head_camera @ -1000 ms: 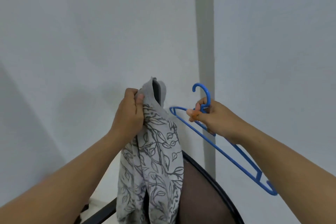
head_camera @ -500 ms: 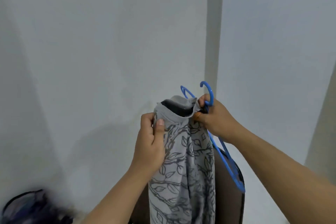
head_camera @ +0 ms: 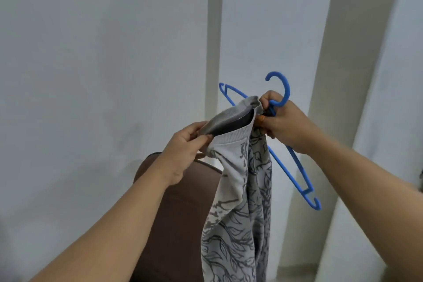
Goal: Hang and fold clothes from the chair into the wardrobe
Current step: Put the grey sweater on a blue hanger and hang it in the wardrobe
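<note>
Your left hand (head_camera: 186,151), just left of the frame's centre, pinches the ribbed edge of the grey leaf-print garment (head_camera: 240,208) between thumb and fingers, pulling that edge out toward the left so the opening gapes and shows its dark inside. Your right hand (head_camera: 282,125), right of centre, grips two things at once: the other side of the same ribbed edge and the neck of the blue plastic hanger (head_camera: 295,167), just below its hook. The hook curls upward above your right knuckles, in the upper right part of the frame. One arm of the hanger runs up and to the left behind the garment's opening, with its tip showing past the fabric near the middle of the frame; the other arm slants down to the lower right, clear of the cloth, ending in a small notch. Whether the upper arm has gone inside the opening cannot be told. The garment hangs straight down from both hands to the bottom edge of the frame, bunched in long folds. Behind and below it, at lower centre, stands the rounded back of the brown chair (head_camera: 174,213). The white wall (head_camera: 91,64) fills the left half of the frame.
</note>
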